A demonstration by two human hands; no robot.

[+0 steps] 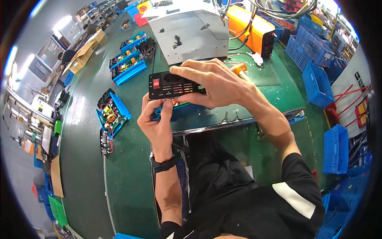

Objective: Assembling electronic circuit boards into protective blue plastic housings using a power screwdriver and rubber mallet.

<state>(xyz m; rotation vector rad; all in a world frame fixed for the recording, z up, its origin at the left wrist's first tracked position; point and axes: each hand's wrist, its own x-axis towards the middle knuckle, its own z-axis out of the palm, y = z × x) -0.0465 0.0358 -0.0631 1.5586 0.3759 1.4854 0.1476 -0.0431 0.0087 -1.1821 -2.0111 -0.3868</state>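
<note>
A black end panel (170, 88) with a red rocker switch, a round socket and slots is held tilted above the near bench edge. My right hand (223, 83) grips its right part, fingers over the top and thumb along the lower edge. Below the panel, my left hand (156, 124) is closed, thumb and fingers pinched together by the panel's lower left edge and some thin wires. Whatever lies between those fingertips is too small to make out. A blue metal housing (187, 112) with electronic parts shows beneath the panel, partly hidden by my hands.
Open blue units with circuit boards (112, 112) lie on the green bench to the left. A grey metal box (191, 36) and an orange case (252, 32) stand behind. An amber handle (238, 68) lies beyond my right hand. Blue crates (318, 85) are at the right.
</note>
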